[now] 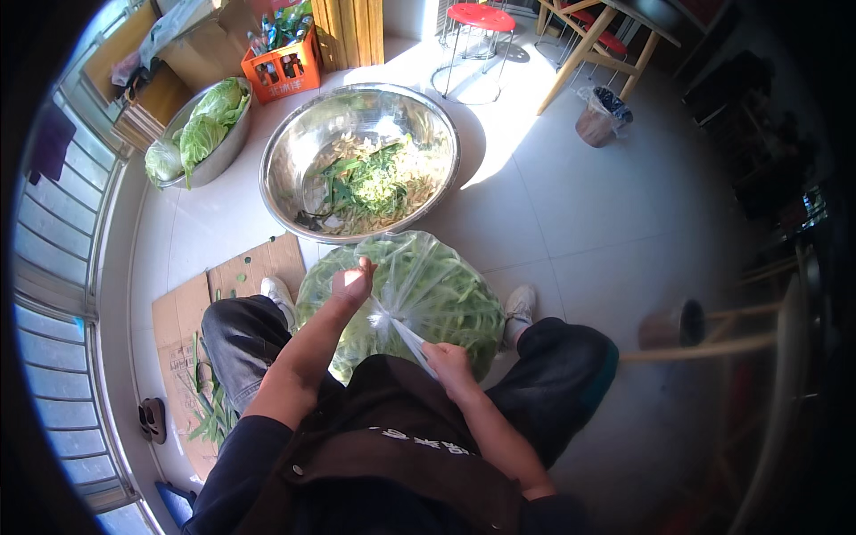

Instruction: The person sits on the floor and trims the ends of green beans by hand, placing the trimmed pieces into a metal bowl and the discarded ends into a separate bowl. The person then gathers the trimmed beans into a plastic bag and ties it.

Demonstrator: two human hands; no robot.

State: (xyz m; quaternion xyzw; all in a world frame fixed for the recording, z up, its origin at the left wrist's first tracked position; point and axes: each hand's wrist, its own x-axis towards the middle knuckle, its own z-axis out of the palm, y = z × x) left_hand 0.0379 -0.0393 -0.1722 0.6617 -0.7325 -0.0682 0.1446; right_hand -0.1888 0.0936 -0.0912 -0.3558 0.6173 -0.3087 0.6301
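A large clear plastic bag (441, 287) full of green leafy stalks sits on the floor between my legs, its neck gathered into a twist. My right hand (449, 364) is closed on the twisted end of the bag. Over the bag's left part is my left hand (354, 279), its fingers bent near the plastic; whether they pinch any of it cannot be told. Just beyond the bag stands a wide steel basin (294, 167) with chopped greens (381, 180) on top of pale pieces.
Flattened cardboard (180, 314) with loose green leaves (217, 411) lies at my left. A metal tub (234, 147) of cabbages (204, 134) and an orange crate (284, 73) of bottles stand beyond. Farther right are a red stool (481, 17), a lined bin (602, 120) and a wooden-legged table (578, 57).
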